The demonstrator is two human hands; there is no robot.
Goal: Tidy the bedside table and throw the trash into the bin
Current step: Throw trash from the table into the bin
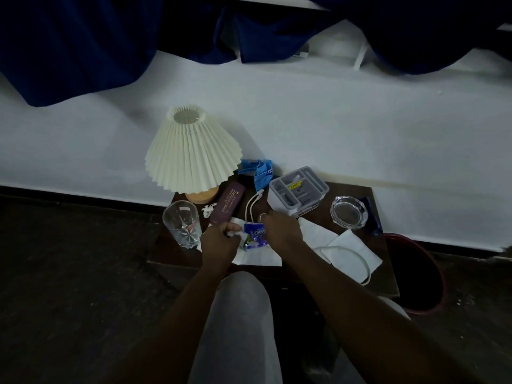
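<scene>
On the dark bedside table (357, 281), my left hand (219, 241) is closed around a crumpled white tissue and a small green wrapper. My right hand (281, 228) pinches the top edge of a blue Oreo wrapper (256, 236) that lies on a white tissue (257, 257). More white tissues (346, 250) lie to the right with a white cable (360, 261) looping over them. A dark red bin (415, 275) stands on the floor at the table's right side.
A pleated cream lamp (191, 151), a drinking glass (182, 223), a maroon spectacle case (227, 202), a grey organiser box (297, 191), a glass ashtray (349, 210) and a crumpled blue wrapper (257, 170) share the table. A white wall stands behind it. My knee (238, 314) is below.
</scene>
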